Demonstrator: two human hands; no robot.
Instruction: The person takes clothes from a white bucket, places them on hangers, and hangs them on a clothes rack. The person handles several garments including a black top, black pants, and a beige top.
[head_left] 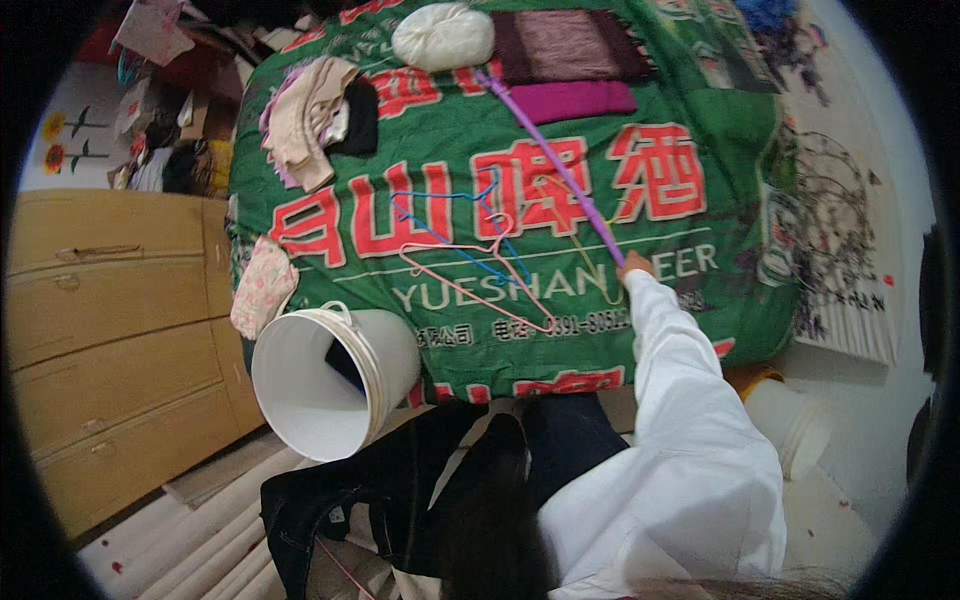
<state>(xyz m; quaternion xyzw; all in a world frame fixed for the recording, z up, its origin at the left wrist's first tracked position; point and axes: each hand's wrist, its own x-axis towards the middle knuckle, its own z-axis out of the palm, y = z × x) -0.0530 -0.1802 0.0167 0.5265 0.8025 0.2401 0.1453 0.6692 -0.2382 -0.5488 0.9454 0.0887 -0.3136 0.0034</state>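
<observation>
My right hand (pixel 633 264), in a white sleeve, is closed round the near end of a long purple pole (pixel 560 170). The pole slants away to the far left over the green printed cover (pixel 440 120), its tip near a white plastic bundle (pixel 443 36). Left of this hand lie a pink hanger (pixel 470 283), a blue hanger (pixel 440 196) and a yellow hanger (pixel 580 245). A dark denim garment (pixel 330 500) hangs low in front of me, with a thin pink rod (pixel 345 570) below it. My left hand does not show.
A white bucket (pixel 400 360) lies tipped at the cover's near left edge, something dark inside. Folded clothes (pixel 310 115), a floral cloth bundle (pixel 265 285) and a magenta cloth (pixel 570 101) rest on the cover. Wooden drawers (pixel 110 300) stand left; another white bucket (pixel 790 430) stands right.
</observation>
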